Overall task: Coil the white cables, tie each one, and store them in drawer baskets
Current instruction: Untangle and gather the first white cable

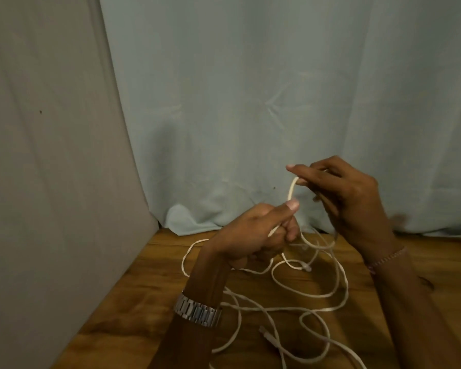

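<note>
Head view. The left hand [261, 233] closes around a short run of white cable [292, 188], thumb pressed on top, fixing one end of the strand. The right hand [349, 193] pinches the same strand higher up between thumb and forefinger, so the cable arcs between the two hands; this spacing likely sets the size of a first loop. The remaining cables [314, 296] lie loose and tangled on the wooden table [133, 310], a connector [268, 332] resting near the front edge. No coil is yet formed. A pale curtain [250, 102] hangs behind. No drawer baskets are visible.
</note>
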